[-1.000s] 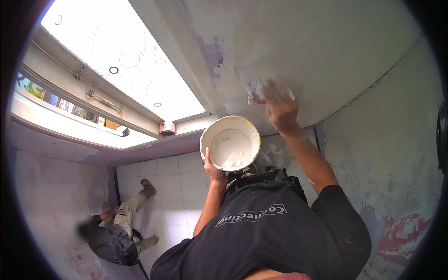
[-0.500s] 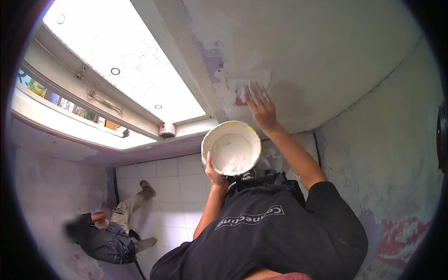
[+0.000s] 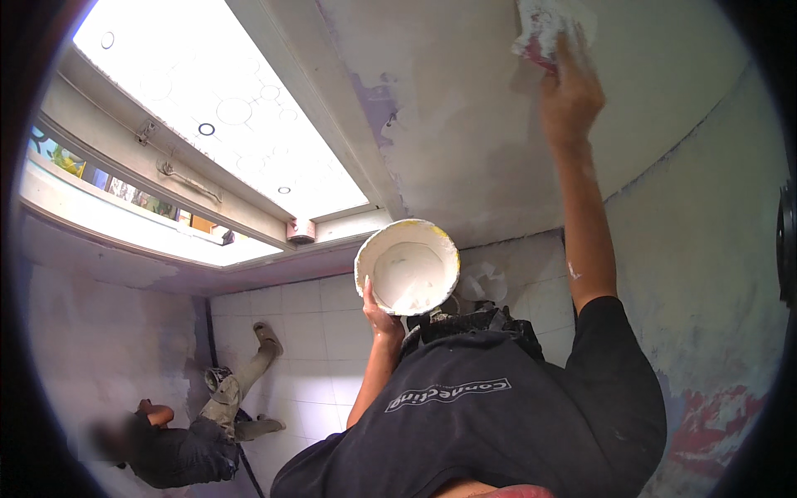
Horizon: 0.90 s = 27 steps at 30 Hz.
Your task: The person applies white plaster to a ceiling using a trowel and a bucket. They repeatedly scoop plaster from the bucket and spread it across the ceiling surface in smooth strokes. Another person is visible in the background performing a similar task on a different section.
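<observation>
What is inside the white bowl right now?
The white bowl, held by the left hand, holds white plaster paste covering its inside; the bottom under it is hidden.

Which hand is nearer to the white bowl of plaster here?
Left. The left hand grips the white bowl from below at its rim. The right hand is raised well apart from it, pressing a plaster-smeared pad against the patched surface.
</observation>
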Each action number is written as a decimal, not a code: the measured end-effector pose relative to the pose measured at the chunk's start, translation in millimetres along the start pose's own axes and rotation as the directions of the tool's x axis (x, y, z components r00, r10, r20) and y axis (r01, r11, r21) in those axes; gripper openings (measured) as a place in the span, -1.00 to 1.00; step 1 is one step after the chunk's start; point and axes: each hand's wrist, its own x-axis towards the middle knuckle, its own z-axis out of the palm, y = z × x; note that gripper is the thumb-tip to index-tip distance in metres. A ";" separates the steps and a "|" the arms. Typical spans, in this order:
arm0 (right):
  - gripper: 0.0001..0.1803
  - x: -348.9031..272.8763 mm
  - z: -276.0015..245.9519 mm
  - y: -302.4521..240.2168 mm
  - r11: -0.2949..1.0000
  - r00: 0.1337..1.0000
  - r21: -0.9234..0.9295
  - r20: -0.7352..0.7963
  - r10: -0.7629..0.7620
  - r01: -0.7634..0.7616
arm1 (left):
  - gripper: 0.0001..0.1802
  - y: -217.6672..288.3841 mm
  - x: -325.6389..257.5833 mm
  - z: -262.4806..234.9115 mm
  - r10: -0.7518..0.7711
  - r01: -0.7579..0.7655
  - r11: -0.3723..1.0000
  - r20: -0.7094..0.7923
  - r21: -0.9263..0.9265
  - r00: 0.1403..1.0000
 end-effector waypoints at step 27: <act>-0.46 18.0 -8.2 0.3 0.976 0.992 -0.184 -0.062 0.110 -0.119 | -0.38 -9.3 9.1 -4.7 0.043 -0.043 0.999 -0.019 -0.002 0.999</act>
